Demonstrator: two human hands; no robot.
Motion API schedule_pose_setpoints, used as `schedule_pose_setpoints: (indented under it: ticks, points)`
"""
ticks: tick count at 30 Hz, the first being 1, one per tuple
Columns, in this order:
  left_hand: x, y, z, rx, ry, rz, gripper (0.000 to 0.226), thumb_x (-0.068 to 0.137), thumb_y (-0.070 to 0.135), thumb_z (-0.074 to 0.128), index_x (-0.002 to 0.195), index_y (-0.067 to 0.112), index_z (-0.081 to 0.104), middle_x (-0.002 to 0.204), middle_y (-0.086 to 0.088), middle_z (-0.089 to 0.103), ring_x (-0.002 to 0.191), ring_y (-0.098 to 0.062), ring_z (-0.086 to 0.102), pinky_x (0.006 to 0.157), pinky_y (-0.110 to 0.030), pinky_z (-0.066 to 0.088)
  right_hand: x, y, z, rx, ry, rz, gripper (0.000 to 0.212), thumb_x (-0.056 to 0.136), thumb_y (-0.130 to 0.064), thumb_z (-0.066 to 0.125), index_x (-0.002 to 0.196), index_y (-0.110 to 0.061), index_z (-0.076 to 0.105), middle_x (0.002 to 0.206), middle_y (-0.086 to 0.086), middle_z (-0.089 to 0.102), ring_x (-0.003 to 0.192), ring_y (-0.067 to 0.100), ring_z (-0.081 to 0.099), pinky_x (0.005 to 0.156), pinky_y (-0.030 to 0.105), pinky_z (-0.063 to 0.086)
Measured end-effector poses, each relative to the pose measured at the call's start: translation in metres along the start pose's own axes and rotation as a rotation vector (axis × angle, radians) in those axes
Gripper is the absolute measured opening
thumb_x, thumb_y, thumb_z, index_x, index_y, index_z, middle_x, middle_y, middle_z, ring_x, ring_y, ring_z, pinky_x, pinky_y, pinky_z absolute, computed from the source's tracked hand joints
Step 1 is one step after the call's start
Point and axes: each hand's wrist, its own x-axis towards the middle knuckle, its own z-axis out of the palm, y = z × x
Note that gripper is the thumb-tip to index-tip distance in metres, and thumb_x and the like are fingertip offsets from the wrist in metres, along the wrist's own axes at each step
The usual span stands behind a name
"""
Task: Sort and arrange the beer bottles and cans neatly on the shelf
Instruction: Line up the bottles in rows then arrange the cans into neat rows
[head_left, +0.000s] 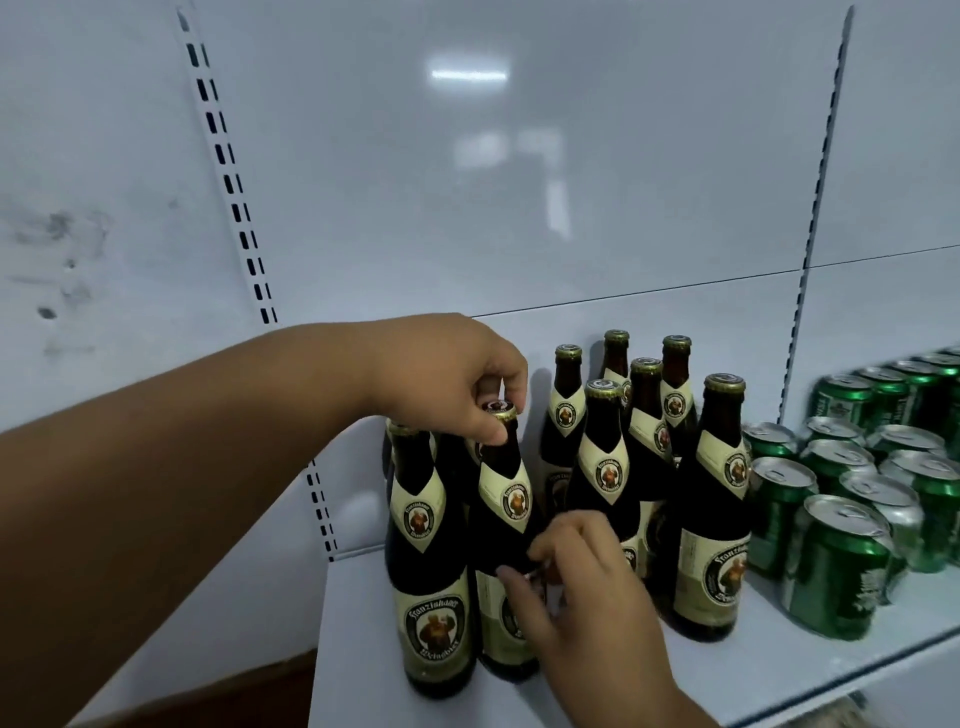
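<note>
Bottle (506, 499) cap between left fingers (488, 426)

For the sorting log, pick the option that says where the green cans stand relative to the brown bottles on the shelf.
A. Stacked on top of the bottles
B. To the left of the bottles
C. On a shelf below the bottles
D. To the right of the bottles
D: the green cans stand on the shelf to the right of the brown bottles, on the same level.
</note>
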Motion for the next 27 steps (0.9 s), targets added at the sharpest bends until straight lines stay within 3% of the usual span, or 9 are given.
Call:
schedule_pose_setpoints:
  ticks: [5,8,12,16,20,22,24,27]
  points:
    - [0.006,0.006,0.006,0.097,0.064,-0.045,0.024,0.086,0.034,0.072,0.109,0.034,0.064,0.084,0.02,0.058,0.081,0.003,0.055,0.069,-0.016,0.042,-0.008,0.016,0.012,-0.042,-0.096,0.083,0.031,0.084,-0.05,0.059,0.074,-0.033,0.035,0.07,-0.014,0.041,0.057,0.007,0.044,0.047,0.025,0.041]
    - [0.009,0.006,0.009,0.118,0.09,-0.076,0.024,0.086,0.034,0.071,0.109,0.033,0.064,0.086,0.018,0.06,0.079,0.005,0.053,0.067,-0.016,0.04,-0.006,0.022,0.014,-0.039,-0.154,0.1,0.033,0.086,-0.04,0.067,0.073,-0.032,0.038,0.067,-0.013,0.043,0.056,0.008,0.045,0.047,0.021,0.036]
    - [0.01,0.01,0.01,0.091,0.066,-0.162,0.023,0.087,0.034,0.071,0.108,0.035,0.062,0.086,0.018,0.059,0.08,-0.001,0.055,0.071,-0.024,0.043,0.0,0.027,0.01,0.021,-0.268,0.139,0.03,0.091,-0.041,0.061,0.072,-0.03,0.04,0.068,-0.01,0.045,0.061,0.007,0.046,0.049,0.017,0.03]
    - [0.0,0.018,0.012,0.075,0.092,-0.277,0.043,0.087,0.042,0.067,0.126,0.031,0.051,0.104,0.016,0.059,0.091,-0.007,0.057,0.078,-0.028,0.045,-0.002,0.033,0.007,0.069,-0.345,0.105,0.023,0.093,-0.038,0.059,0.076,-0.03,0.045,0.072,-0.013,0.046,0.066,0.005,0.046,0.053,0.017,0.031]
    - [-0.035,0.022,0.008,0.108,0.057,-0.417,0.029,0.085,0.044,0.067,0.109,0.037,0.053,0.099,0.016,0.059,0.091,-0.008,0.057,0.083,-0.035,0.05,-0.018,0.034,0.005,0.157,-0.425,0.049,0.016,0.092,-0.038,0.059,0.081,-0.028,0.052,0.072,-0.014,0.049,0.066,0.002,0.049,0.056,0.012,0.034]
    - [-0.05,0.023,0.009,0.153,0.011,-0.481,0.027,0.084,0.039,0.069,0.107,0.037,0.056,0.099,0.014,0.059,0.089,-0.009,0.056,0.082,-0.035,0.05,-0.023,0.03,0.007,0.216,-0.476,0.024,0.008,0.094,-0.037,0.058,0.093,-0.028,0.058,0.082,-0.013,0.058,0.075,0.003,0.055,0.065,0.014,0.045]
    - [-0.057,0.021,0.015,0.164,0.032,-0.523,0.031,0.085,0.032,0.069,0.113,0.036,0.057,0.103,0.011,0.058,0.088,-0.011,0.054,0.081,-0.034,0.049,-0.025,0.023,0.009,0.277,-0.522,0.035,0.019,0.095,-0.035,0.056,0.113,-0.028,0.061,0.1,-0.012,0.061,0.09,0.004,0.058,0.08,0.024,0.052]
    - [-0.055,0.021,0.027,0.14,0.123,-0.54,0.028,0.088,0.027,0.069,0.112,0.032,0.056,0.101,0.009,0.057,0.092,-0.015,0.053,0.078,-0.031,0.045,-0.031,0.013,0.012,0.33,-0.556,0.051,0.039,0.097,-0.034,0.054,0.135,-0.028,0.051,0.119,-0.014,0.054,0.107,0.002,0.054,0.094,0.027,0.05]
